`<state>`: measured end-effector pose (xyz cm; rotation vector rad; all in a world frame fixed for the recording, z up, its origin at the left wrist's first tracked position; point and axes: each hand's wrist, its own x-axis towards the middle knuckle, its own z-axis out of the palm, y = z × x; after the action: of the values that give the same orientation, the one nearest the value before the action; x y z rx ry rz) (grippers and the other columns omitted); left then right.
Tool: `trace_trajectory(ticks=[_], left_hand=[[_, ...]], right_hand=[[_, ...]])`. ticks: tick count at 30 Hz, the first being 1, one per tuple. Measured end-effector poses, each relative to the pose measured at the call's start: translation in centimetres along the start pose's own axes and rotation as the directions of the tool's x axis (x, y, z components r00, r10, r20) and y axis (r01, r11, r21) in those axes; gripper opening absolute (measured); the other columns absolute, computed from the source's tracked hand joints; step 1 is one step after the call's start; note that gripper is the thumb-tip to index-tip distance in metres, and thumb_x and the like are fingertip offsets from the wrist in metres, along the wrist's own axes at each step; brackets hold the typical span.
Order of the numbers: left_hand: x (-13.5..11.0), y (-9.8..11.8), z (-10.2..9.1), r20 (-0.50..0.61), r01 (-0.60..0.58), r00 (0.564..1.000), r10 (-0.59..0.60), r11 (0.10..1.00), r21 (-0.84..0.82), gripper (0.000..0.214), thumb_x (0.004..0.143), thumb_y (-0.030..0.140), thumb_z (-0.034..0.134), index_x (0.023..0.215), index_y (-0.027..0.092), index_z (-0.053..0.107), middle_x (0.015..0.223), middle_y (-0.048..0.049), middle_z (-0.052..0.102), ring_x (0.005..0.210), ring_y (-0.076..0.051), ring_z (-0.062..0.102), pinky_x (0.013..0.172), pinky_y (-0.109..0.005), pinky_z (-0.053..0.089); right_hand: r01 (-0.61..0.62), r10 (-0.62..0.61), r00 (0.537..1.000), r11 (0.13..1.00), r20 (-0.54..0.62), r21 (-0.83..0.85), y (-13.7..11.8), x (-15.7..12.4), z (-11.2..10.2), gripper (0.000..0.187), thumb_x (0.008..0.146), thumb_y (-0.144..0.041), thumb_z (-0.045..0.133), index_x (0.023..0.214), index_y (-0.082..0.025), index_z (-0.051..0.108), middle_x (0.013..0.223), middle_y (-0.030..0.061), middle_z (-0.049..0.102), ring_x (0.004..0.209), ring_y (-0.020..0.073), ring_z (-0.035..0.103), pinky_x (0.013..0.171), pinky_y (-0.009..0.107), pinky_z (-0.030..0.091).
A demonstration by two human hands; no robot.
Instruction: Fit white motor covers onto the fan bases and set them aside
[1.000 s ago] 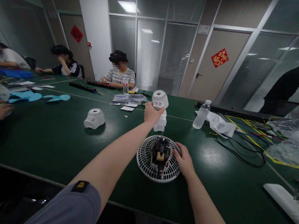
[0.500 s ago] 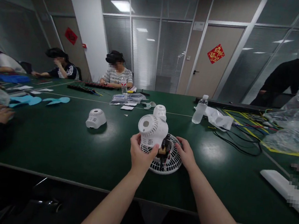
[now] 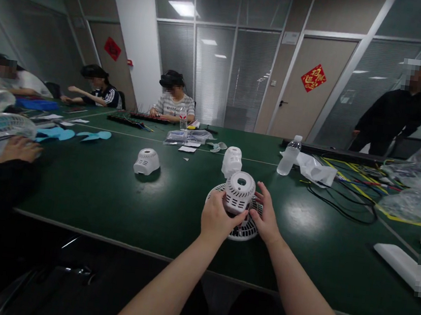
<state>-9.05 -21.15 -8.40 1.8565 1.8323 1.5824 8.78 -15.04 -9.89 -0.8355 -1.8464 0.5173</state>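
Observation:
A white vented motor cover (image 3: 239,194) with a round hole on top sits over the middle of a white fan grille (image 3: 246,234), which lies on the green table. My left hand (image 3: 221,215) is closed around the cover's left side, its thumb across the front. On the other side, my right hand (image 3: 267,219) has its fingers apart, with the thumb close to the cover's lower edge; whether it touches is hard to see. The cover and my fingers hide most of the motor parts. Just behind stands a second white cover (image 3: 232,161).
Another white cover (image 3: 147,162) rests to the left. A water bottle (image 3: 289,155) stands at the back right, near black cables (image 3: 353,208) and plastic bags (image 3: 413,195). Blue fan blades (image 3: 94,135) lie far left, by a co-worker's hand (image 3: 19,149) on another grille.
The cover in my left hand has moved from a tilted position at the grille's left to over its middle. My right hand has shifted from the grille's rim toward the cover.

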Motion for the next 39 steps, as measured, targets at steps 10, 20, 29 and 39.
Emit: trace_trajectory(ticks=[10,20,29,39], left_hand=[[1.4,-3.3,-2.0,0.346,-0.080,0.922,0.177,0.958,-0.276,0.103,0.056,0.045,0.090,0.137,0.024,0.031,0.154,-0.0168,0.026,0.135,-0.036,0.046,0.108,-0.053,0.045],[5.7,-5.8,-1.2,0.594,-0.065,0.745,0.305,0.918,-0.390,0.132,0.057,0.039,0.091,0.157,0.024,0.006,0.158,-0.0202,0.029,0.144,-0.039,0.035,0.119,-0.058,0.029],[7.8,-5.7,-0.4,0.654,0.037,0.710,0.261,0.914,-0.405,0.130,0.056,0.037,0.091,0.157,0.025,0.010,0.155,-0.0190,0.036,0.144,-0.038,0.037,0.119,-0.059,0.028],[7.0,-5.6,0.6,0.602,0.142,0.764,0.232,0.850,-0.508,0.125,0.065,0.041,0.086,0.158,0.028,0.004,0.164,-0.0170,0.021,0.146,-0.037,0.033,0.118,-0.056,0.033]], right_hand=[[0.042,-0.051,0.989,0.997,0.136,0.068,0.2,0.1,0.0,0.103,0.081,-0.074,0.059,0.159,-0.026,0.013,0.164,0.0109,0.027,0.149,0.0354,0.030,0.122,0.054,0.025],[-0.047,0.074,0.978,0.989,0.195,-0.140,0.0,0.4,0.1,0.123,0.071,-0.049,0.081,0.160,-0.026,0.000,0.163,0.0140,0.030,0.148,0.0379,0.031,0.120,0.062,0.022],[-0.104,0.111,0.987,0.993,0.117,-0.064,0.6,1.2,0.4,0.113,0.073,-0.042,0.080,0.160,-0.028,0.010,0.157,0.0123,0.042,0.143,0.0364,0.042,0.117,0.059,0.032],[-0.068,0.057,0.993,0.992,0.101,0.108,1.1,1.3,0.8,0.106,0.078,-0.055,0.073,0.159,-0.026,0.012,0.159,0.0135,0.037,0.143,0.0350,0.041,0.117,0.055,0.034]])
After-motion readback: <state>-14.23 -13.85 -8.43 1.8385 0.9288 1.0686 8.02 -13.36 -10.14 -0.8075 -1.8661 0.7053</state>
